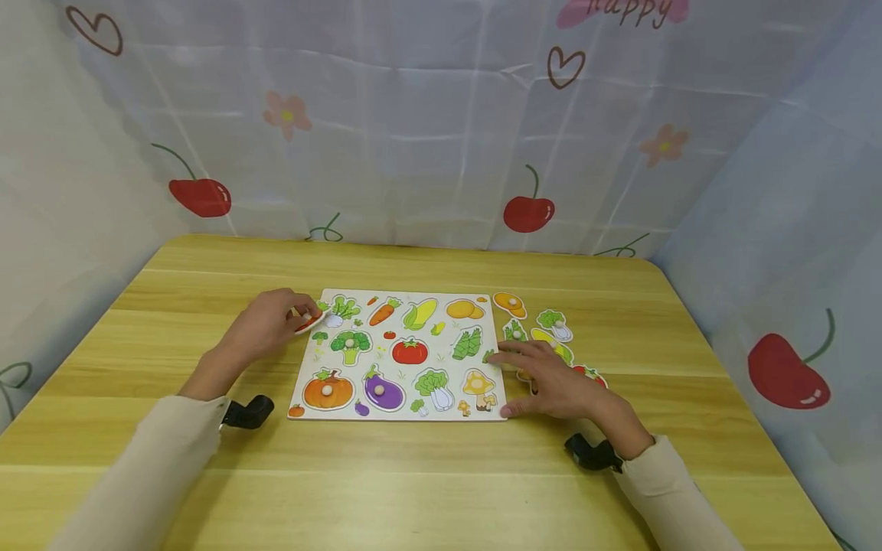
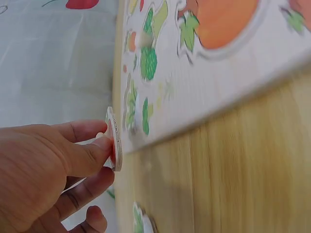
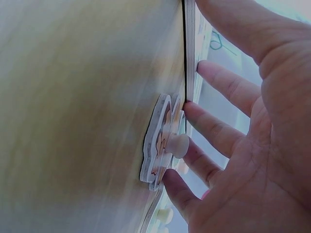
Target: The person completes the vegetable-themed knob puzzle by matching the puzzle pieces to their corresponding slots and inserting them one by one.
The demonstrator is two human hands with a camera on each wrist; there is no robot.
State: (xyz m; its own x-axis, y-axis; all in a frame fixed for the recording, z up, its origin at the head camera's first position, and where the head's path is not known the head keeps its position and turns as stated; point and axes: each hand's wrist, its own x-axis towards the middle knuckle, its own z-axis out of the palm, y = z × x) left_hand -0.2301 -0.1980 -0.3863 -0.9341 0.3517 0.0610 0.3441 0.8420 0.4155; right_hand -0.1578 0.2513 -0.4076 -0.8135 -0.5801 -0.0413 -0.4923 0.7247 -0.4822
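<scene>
My left hand (image 1: 269, 325) pinches the knob of a carrot puzzle piece (image 1: 310, 321), orange-red with a green tip, at the upper left edge of the white vegetable puzzle board (image 1: 375, 357). In the left wrist view the piece (image 2: 116, 145) is tilted on edge, its face mostly hidden. My right hand (image 1: 551, 380) spreads its fingers at the board's right edge, thumb at the lower right corner. Pumpkin (image 1: 331, 396), eggplant (image 1: 391, 395) and broccoli (image 1: 350, 337) pieces with knobs sit on the board. Under the right palm lies a brown-orange knobbed piece (image 3: 158, 145).
Loose pieces lie right of the board: potato (image 1: 506, 301), bok choy (image 1: 558, 329), corn (image 1: 561, 350), a green vegetable (image 1: 514, 329) and a tomato (image 1: 594, 375) partly behind my hand. A green-and-white piece (image 2: 139, 221) lies near my left hand. Printed curtains (image 1: 413, 153) surround the wooden table (image 1: 413, 482).
</scene>
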